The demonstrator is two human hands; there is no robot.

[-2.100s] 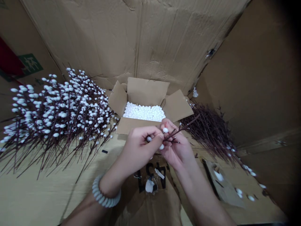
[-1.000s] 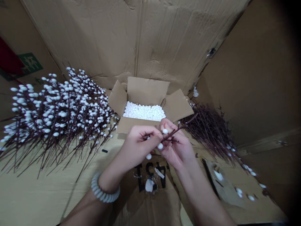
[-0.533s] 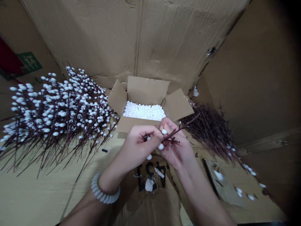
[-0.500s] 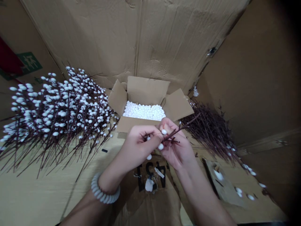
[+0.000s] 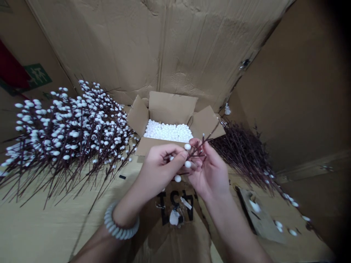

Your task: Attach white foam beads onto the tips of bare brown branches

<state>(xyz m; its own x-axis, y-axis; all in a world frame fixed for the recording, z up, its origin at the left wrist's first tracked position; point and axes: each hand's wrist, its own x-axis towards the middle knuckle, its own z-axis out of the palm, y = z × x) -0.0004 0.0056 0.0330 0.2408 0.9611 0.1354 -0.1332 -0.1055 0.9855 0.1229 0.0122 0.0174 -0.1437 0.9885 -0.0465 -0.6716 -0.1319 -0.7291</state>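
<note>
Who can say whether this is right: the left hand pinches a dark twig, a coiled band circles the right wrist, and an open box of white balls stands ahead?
The coiled band circles the left wrist, not the right, as the head view shows. The left hand does pinch a dark twig, and an open box of white balls stands ahead.

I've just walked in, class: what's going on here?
A person's left hand pinches a twig bearing a few white balls. The right hand is up against its branches, its grip unclear. Beyond them, an open box holds more balls. Ball-covered twigs lie to the left, mostly bare twigs to the right.
</note>
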